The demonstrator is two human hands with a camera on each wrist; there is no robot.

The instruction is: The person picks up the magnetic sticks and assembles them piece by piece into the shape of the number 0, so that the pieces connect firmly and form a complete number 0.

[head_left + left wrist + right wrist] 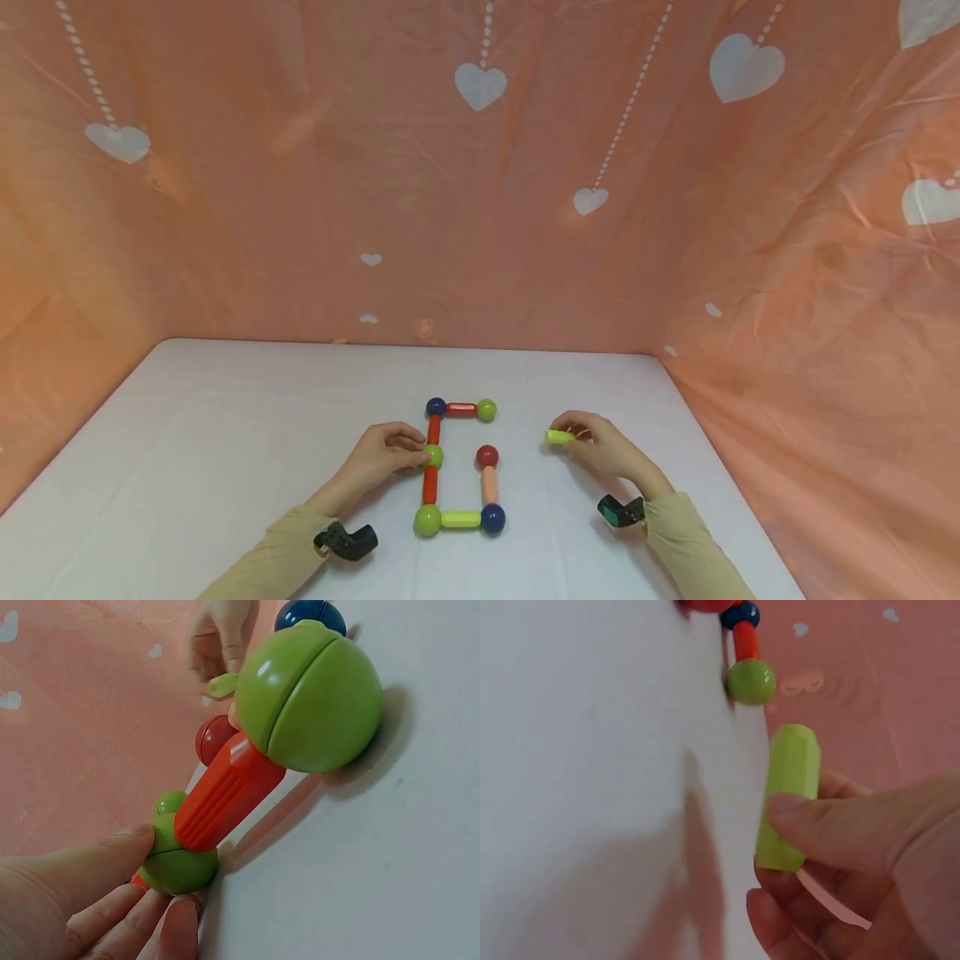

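On the white table lies a figure of balls and rods. Its left side runs from a dark blue ball (437,407) through two red rods (430,486) and a middle green ball (435,455) to a near green ball (427,521). My left hand (380,454) pinches the middle green ball between thumb and fingers. To the right of the figure, my right hand (606,448) holds a yellow-green rod (790,795) between thumb and fingers, above the table. A red ball (487,456) tops a peach rod (489,485) on the figure's right side, apart from the far green ball (486,409).
Along the near side, a lime rod (461,520) joins the near green ball to another blue ball (492,518). A short red rod (461,409) forms the far side. An orange cloth (420,208) with white hearts hangs behind the table (225,400) and along its sides.
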